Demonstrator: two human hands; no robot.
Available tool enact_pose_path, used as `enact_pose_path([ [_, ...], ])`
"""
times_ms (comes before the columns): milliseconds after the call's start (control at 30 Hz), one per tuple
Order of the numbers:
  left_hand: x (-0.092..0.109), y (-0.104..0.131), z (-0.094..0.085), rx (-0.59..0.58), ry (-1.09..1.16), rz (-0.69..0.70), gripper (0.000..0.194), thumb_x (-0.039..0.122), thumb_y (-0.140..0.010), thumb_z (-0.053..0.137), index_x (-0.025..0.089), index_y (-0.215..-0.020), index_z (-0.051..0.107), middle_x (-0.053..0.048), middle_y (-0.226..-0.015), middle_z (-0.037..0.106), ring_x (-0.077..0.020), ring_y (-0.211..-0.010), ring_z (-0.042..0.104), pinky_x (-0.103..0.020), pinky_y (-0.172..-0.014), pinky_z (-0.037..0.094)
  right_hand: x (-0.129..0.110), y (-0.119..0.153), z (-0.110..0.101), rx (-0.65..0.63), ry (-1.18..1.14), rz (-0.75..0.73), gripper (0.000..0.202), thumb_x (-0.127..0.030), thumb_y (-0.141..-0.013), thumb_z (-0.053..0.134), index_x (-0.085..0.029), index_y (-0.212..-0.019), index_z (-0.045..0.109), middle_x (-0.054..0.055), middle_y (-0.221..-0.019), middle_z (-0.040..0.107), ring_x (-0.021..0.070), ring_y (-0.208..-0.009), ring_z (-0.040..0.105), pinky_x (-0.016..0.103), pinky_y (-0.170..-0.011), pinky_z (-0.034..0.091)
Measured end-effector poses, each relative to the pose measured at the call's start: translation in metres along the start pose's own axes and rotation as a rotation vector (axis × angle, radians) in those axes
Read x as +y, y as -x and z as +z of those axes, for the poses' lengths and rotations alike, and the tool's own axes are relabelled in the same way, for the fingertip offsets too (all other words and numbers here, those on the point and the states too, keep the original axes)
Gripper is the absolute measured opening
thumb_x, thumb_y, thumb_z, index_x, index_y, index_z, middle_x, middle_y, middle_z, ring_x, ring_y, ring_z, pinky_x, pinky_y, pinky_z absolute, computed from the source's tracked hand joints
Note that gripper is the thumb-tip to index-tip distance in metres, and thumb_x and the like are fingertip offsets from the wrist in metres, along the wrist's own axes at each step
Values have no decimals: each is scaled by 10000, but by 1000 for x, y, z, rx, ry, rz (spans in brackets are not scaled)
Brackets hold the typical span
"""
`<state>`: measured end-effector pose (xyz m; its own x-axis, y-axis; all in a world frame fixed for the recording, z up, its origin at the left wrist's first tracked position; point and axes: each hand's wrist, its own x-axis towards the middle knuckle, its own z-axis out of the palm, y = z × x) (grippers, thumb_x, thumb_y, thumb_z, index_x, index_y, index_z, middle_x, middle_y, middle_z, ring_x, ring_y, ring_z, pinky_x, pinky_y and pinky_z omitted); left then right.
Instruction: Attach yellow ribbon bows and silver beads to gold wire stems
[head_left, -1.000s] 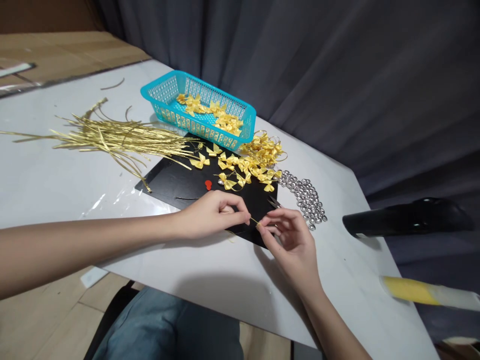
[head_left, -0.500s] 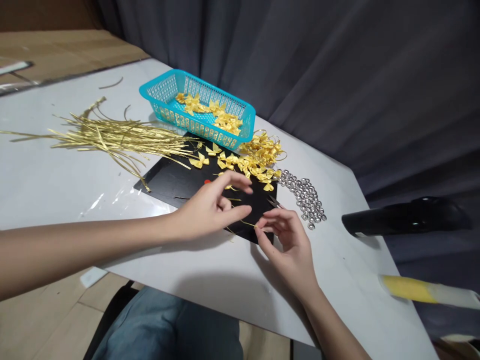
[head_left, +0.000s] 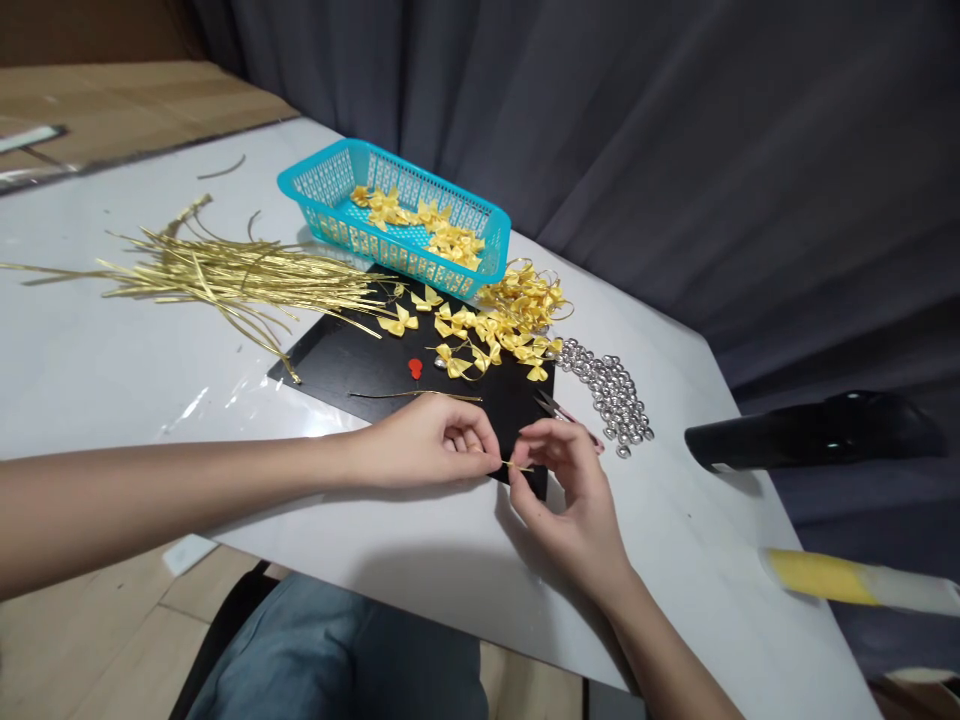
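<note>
Between thumb and fingertips, my left hand (head_left: 439,440) pinches a thin gold cord (head_left: 517,466) above the near edge of the black mat (head_left: 330,352). My right hand (head_left: 566,480) holds the same cord just to the right, its short end sticking out past the fingertips. Beyond my hands lie yellow ribbon bows (head_left: 452,361), one with a cord attached. A single gold cord (head_left: 420,394) rests on the mat, near a small red object (head_left: 415,368). Scissors (head_left: 553,406) lie partly hidden behind my right hand.
A blue basket (head_left: 337,228) holding yellow bows stands at the back. A bundle of gold cords (head_left: 240,272) spreads at left. Silver beads (head_left: 611,390) lie right of the mat. A black object (head_left: 795,432) and a yellow-and-white one (head_left: 832,580) are at the right.
My left hand, spread open before, has come down to the right and closed on the cord at my right fingertips. The right hand has barely moved.
</note>
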<state>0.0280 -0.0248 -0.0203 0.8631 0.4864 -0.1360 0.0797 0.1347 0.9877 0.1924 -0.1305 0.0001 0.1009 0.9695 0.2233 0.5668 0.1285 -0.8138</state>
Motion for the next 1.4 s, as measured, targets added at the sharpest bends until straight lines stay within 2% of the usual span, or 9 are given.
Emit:
enact_pose_path([
  [333,4,1,0,22,-34,21,167,298,-812,654,131,-827,663,50,-635,496,-78,-575,419,-185,-534,319,1,1,-1,-19,51,-39,361,-61,-757,557,-258,-1050,481,-19,-797,594,146,-718,598,266,-654,505],
  [700,6,4,2,3,-90,7,169,290,-827,629,128,-845,674,93,-553,253,-75,-520,228,-215,-490,182,-1,2,-1,-33,3,-29,365,-61,-764,556,-263,-1056,472,-23,-796,590,138,-704,586,265,-650,504],
  [933,7,4,4,8,-56,-4,208,315,-815,655,115,-856,697,95,-547,251,-67,-507,229,-206,-478,163,-2,2,0,-29,-39,-23,347,-67,-774,568,-253,-1051,472,-20,-797,583,139,-705,579,278,-663,504],
  [1233,6,5,3,-7,-27,-11,202,312,-827,648,116,-859,684,93,-527,337,-56,-481,239,-197,-467,176,-5,1,-2,-34,-64,-20,337,-69,-798,564,-258,-1058,462,-27,-796,570,135,-714,571,287,-684,497],
  [1400,5,4,2,-12,5,-38,225,337,-815,667,118,-865,684,99,-512,318,-54,-468,244,-195,-466,169,-4,1,-1,-33,-60,-39,363,-72,-794,578,-262,-1079,456,-20,-818,587,141,-715,572,301,-688,498],
])
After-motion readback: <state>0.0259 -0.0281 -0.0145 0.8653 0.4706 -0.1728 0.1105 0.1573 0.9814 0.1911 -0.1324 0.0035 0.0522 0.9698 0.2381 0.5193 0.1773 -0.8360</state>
